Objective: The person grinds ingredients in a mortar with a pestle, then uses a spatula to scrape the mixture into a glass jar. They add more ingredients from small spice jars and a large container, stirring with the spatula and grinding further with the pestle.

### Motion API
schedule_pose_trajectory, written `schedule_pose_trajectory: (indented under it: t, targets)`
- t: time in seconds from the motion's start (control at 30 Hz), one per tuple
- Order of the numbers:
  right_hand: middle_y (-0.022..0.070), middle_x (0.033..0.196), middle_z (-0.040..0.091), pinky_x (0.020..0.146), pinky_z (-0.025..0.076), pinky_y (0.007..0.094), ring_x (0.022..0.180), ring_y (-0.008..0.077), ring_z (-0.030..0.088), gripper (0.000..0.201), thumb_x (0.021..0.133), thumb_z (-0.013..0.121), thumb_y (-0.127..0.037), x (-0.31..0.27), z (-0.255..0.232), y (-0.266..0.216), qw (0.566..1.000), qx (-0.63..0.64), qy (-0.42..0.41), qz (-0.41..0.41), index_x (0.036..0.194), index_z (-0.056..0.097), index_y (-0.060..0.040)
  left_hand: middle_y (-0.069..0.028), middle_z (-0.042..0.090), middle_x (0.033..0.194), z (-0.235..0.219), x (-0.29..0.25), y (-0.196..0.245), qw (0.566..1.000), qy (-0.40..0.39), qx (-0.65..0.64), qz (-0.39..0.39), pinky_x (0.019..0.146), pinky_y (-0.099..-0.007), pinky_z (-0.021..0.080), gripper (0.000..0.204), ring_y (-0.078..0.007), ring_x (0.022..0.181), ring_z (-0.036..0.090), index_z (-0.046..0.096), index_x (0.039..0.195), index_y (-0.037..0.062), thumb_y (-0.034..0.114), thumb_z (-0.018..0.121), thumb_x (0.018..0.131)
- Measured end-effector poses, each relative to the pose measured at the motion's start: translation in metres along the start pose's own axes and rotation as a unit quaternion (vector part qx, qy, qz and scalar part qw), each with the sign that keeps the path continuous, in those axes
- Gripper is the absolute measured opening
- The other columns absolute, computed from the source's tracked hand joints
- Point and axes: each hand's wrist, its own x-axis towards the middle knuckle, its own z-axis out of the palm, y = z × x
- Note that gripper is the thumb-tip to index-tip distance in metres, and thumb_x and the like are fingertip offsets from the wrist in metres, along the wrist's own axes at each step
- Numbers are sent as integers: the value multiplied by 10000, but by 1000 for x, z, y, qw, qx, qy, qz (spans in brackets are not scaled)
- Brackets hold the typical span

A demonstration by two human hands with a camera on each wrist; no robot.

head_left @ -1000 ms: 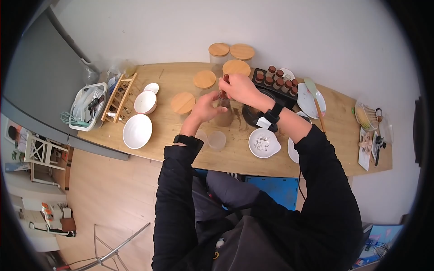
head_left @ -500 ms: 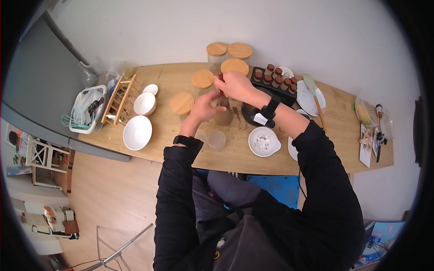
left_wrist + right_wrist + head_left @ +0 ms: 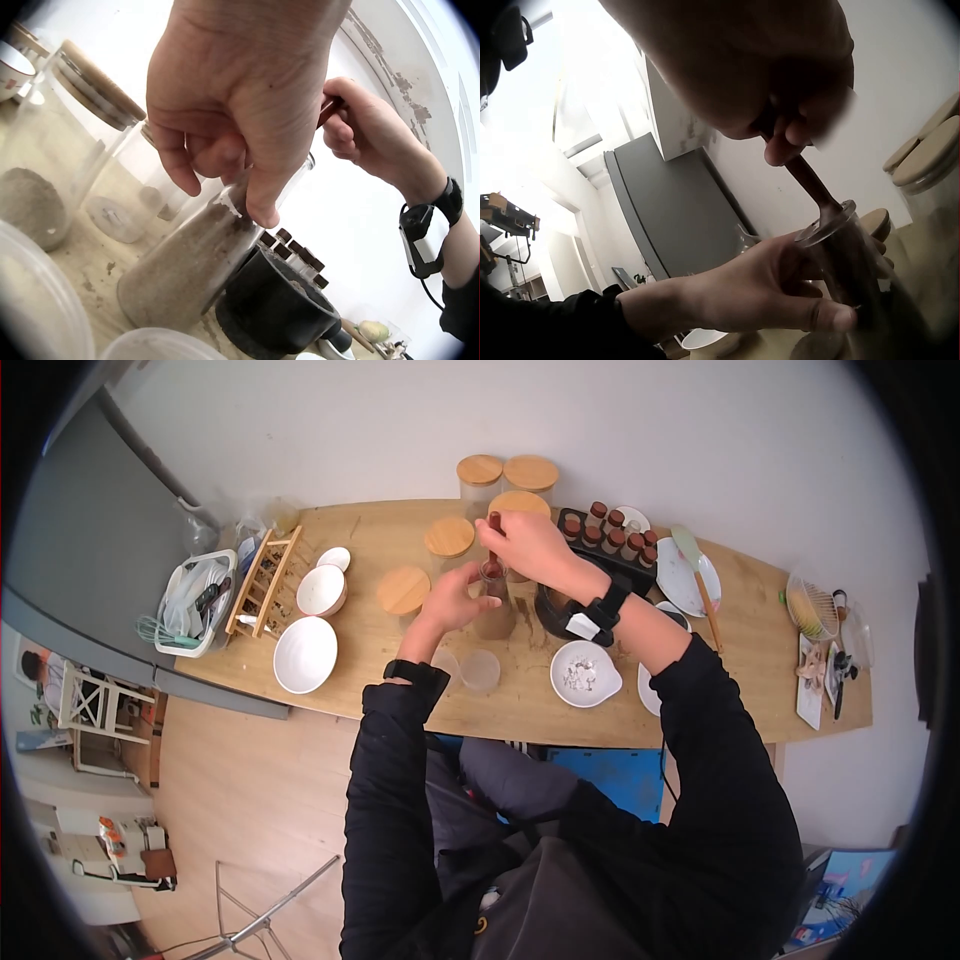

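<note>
My left hand [image 3: 455, 600] holds the neck of a clear glass bottle [image 3: 176, 274], which stands on the table with greyish-brown powder in it. The left wrist view shows the thumb on one side of the neck and fingers on the other. Above the bottle's mouth, my right hand [image 3: 535, 545] grips a thin reddish-brown stick [image 3: 808, 178] that looks wooden. The stick slants down into the bottle; its lower end is hidden inside the neck. Close to the bottle's right is a black pot [image 3: 274, 300]. Two clear plastic cups, one of them this cup [image 3: 481, 671], sit in front.
Jars with wooden lids [image 3: 405, 589] stand behind and left of the bottle. A spice-jar rack [image 3: 620, 565] is at the back right. A spouted white bowl [image 3: 598, 696] lies right of the cups; another white bowl [image 3: 305, 653] is at left, near a wooden rack [image 3: 265, 575].
The right hand first dipped slightly with the stick, then rose, and more of the stick now shows above the bottle's mouth. The left hand stays on the neck.
</note>
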Motion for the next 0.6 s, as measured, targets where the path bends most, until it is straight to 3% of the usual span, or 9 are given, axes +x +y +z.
schedule_pose_trajectory:
  t: [0.03, 0.13, 0.17, 0.23, 0.27, 0.33, 0.47, 0.53, 0.6]
  targets:
    - [86, 538, 591, 508, 450, 336, 495, 220, 583, 396, 916, 481, -320, 3, 5, 5, 1000, -16, 0, -8, 693, 588, -12, -68, 642, 1128, -2, -1, 4, 1000, -1, 1, -2, 872, -358, 446, 506, -223, 1038, 588, 581, 1176, 73, 153, 778, 717]
    - [136, 549, 576, 514, 454, 406, 533, 309, 589, 370, 900, 477, -300, 0, 15, 9, 999, 32, -32, 8, 728, 606, 1, -55, 645, 1117, 0, -1, 1, 1000, 7, -3, 20, 839, -353, 445, 520, -216, 970, 582, 583, 1183, 80, 167, 783, 711]
    - [116, 539, 579, 510, 453, 381, 518, 276, 589, 374, 908, 479, -303, -1, 15, 10, 999, 25, -24, 8, 723, 602, -2, -50, 646, 1113, 1, 0, -3, 999, 12, -7, 32, 826, -352, 445, 521, -214, 940, 579, 584, 1182, 81, 171, 784, 710]
    - [77, 519, 586, 502, 453, 330, 488, 209, 590, 384, 924, 484, -309, -5, 4, 0, 1000, 12, -8, 10, 712, 595, -8, -110, 633, 1140, -4, -3, 7, 1000, 4, -4, 21, 881, -371, 453, 493, -255, 1086, 562, 585, 1153, 69, 173, 778, 711]
    - [78, 516, 584, 501, 453, 330, 484, 206, 589, 386, 926, 483, -307, -4, 0, -2, 1000, 5, 10, -1, 708, 590, -7, -140, 626, 1154, -5, -5, 11, 1000, 0, -3, 15, 908, -380, 458, 480, -276, 1159, 553, 586, 1138, 62, 175, 775, 711]
    - [80, 511, 579, 500, 454, 329, 478, 200, 588, 391, 930, 480, -305, -3, -4, -4, 999, -7, 47, -20, 700, 582, -6, -137, 629, 1151, -2, -3, 7, 1000, 2, -6, 11, 906, -379, 459, 472, -279, 1151, 557, 589, 1130, 64, 177, 775, 711]
    - [80, 495, 563, 493, 453, 325, 457, 191, 579, 402, 933, 477, -314, -8, 7, 1, 997, 57, -25, 46, 685, 568, -11, -139, 633, 1139, -1, 2, -4, 1000, -9, 3, 28, 898, -376, 461, 457, -287, 1134, 564, 596, 1111, 64, 183, 778, 708]
    - [79, 487, 556, 493, 454, 324, 447, 188, 574, 406, 933, 475, -321, -10, 10, 2, 994, 87, -37, 49, 685, 565, -12, -69, 649, 1080, 0, 1, -4, 1000, 9, 6, 26, 843, -352, 452, 446, -220, 1017, 581, 607, 1113, 80, 157, 780, 708]
    - [78, 479, 549, 494, 453, 321, 442, 188, 570, 407, 934, 467, -320, -4, 11, 6, 999, 33, -8, 30, 686, 568, -14, -34, 658, 1044, 1, -1, -2, 1000, 17, 8, 17, 807, -337, 448, 435, -184, 945, 588, 616, 1105, 87, 142, 783, 707]
